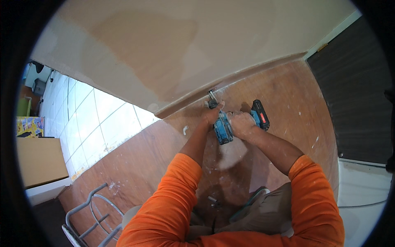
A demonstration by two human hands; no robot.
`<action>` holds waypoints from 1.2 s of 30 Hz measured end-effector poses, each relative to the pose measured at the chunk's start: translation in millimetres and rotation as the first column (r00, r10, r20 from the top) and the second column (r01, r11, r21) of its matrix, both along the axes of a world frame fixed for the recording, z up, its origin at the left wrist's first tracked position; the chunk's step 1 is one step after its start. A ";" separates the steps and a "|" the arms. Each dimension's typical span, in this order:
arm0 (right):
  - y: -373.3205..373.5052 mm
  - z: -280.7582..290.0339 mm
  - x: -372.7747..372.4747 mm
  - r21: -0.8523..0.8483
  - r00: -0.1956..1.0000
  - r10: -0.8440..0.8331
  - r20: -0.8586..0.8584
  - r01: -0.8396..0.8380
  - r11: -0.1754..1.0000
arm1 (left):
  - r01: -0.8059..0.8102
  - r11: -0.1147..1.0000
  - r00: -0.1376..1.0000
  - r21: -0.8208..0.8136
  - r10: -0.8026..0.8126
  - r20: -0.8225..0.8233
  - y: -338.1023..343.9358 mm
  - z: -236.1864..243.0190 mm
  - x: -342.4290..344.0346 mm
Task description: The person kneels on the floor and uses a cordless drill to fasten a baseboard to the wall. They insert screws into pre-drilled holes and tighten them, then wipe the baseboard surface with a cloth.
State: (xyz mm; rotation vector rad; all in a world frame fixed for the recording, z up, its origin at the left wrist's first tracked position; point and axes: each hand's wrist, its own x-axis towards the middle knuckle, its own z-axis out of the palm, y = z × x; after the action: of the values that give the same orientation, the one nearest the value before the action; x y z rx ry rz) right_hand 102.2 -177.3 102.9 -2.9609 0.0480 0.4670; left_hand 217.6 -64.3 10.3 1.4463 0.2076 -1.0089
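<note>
A blue cordless drill [223, 132] with a black and red battery [261, 115] lies sideways in my grip, its nose aimed at the foot of the wall. My right hand [242, 124] is wrapped round its handle, between the body and the battery. Up front, my left hand [210, 115] is closed round the forward part beside the black chuck [212, 103]. A metal bit or socket [211, 94] reaches from the chuck to the brown skirting [230, 82]; whether it touches is too small to tell.
Beige wall [144, 53] with damp-looking patches stands ahead. A dark door [354, 86] is at the right, white tiles [96, 123] beyond the wall's left end. At the lower left are a metal-framed seat [82, 206] and a tan panel [41, 160]. A small metal piece [213, 201] lies near my feet.
</note>
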 end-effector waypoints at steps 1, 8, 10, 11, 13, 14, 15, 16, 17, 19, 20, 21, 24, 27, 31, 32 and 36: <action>-0.1 1.8 0.1 0.008 1.000 -0.009 -0.012 0.009 1.000 | 0.003 1.000 1.000 0.006 -0.003 0.016 0.2 3.5 -0.8; 1.0 -0.8 2.5 0.004 0.999 -0.013 -0.034 0.013 1.000 | 0.007 1.000 0.999 0.000 -0.007 0.042 -0.3 7.4 0.2; 0.6 -3.3 2.7 0.023 1.000 -0.026 -0.007 0.026 0.999 | 0.031 0.999 0.999 -0.020 -0.031 0.007 0.4 3.4 3.4; 0.3 -4.1 2.7 0.026 0.999 -0.036 -0.011 0.037 0.999 | 0.037 0.999 0.999 -0.038 -0.038 -0.018 0.2 1.7 4.4; 0.3 -4.5 2.9 0.011 1.000 -0.005 0.017 0.005 1.000 | 0.042 0.998 0.998 -0.053 -0.044 -0.040 -0.5 1.3 8.3; 1.2 -4.2 2.7 -0.001 1.000 -0.004 0.013 0.004 1.000 | 0.050 0.998 0.998 -0.043 -0.052 -0.044 0.6 2.1 8.4; 1.6 -3.5 3.1 0.013 1.000 -0.002 0.023 0.001 1.000 | 0.062 0.998 0.996 -0.024 -0.063 -0.057 1.3 4.0 8.1; 1.9 -2.8 3.8 0.017 1.000 -0.008 0.022 0.007 1.000 | 0.057 0.998 0.998 -0.013 -0.057 -0.033 1.9 6.3 7.6; 2.1 -2.1 4.6 0.022 1.000 -0.018 0.018 0.018 1.000 | 0.056 0.998 0.998 0.005 -0.056 -0.015 2.0 9.2 7.4; 1.6 -1.4 5.0 -0.002 1.000 -0.008 0.013 0.008 1.000 | 0.024 0.999 0.999 0.027 -0.025 0.020 1.8 13.3 5.2; 0.8 -1.2 5.3 -0.014 1.000 -0.002 0.010 0.003 1.000 | -0.006 1.000 0.999 0.031 0.005 0.039 0.6 14.6 3.8; 0.6 -1.5 5.7 -0.017 1.000 0.001 -0.021 -0.002 1.000 | -0.036 0.999 0.998 0.036 0.034 0.057 0.1 14.7 3.2; 1.2 -2.5 5.0 -0.014 0.999 0.003 -0.044 -0.004 1.000 | 0.052 0.999 0.998 -0.004 -0.052 -0.023 1.5 10.6 7.6; 2.9 -0.8 4.3 -0.013 1.000 0.003 -0.007 -0.003 1.000 | 0.078 0.997 0.987 0.003 -0.077 -0.140 1.3 4.0 13.2; 0.7 8.2 6.2 -0.040 0.998 0.007 -0.055 -0.009 0.999 | 0.026 0.999 0.999 0.022 -0.026 -0.019 0.2 4.1 12.6; 0.7 11.6 5.1 -0.033 0.999 -0.017 -0.045 0.015 0.999 | 0.032 0.999 0.997 -0.032 -0.034 -0.063 0.5 6.5 12.1; 4.7 25.7 -16.5 0.076 1.000 -0.029 0.005 0.029 0.997 | 0.003 0.995 0.993 -0.095 -0.014 -0.114 9.5 13.7 2.0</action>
State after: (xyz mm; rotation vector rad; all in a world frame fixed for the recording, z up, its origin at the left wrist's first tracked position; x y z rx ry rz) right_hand 85.7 -172.6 128.6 -2.8832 0.0706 0.4461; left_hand 219.6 -54.8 24.0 1.3053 0.2338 -1.0956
